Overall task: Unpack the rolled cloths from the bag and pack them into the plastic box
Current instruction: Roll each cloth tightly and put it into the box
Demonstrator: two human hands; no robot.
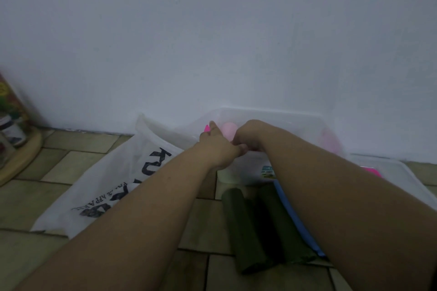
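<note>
A clear plastic box (272,112) stands on the floor against the wall. Both my hands reach into its left part. My left hand (216,143) and my right hand (248,136) meet around a pale pink rolled cloth (229,128), which they hold inside the box. The white bag (113,172) with black print lies flat on the tiles to the left. In front of the box lie two dark green rolled cloths (241,227) (277,220) and a blue one (292,212), partly hidden by my right forearm. A pale roll (227,175) rests by the box's front wall.
The box's clear lid (397,172) with a pink latch (372,170) lies to the right. Another pink latch (207,128) sits on the box's left end. A round wooden stand (21,156) with jars stands at far left. The floor is tiled.
</note>
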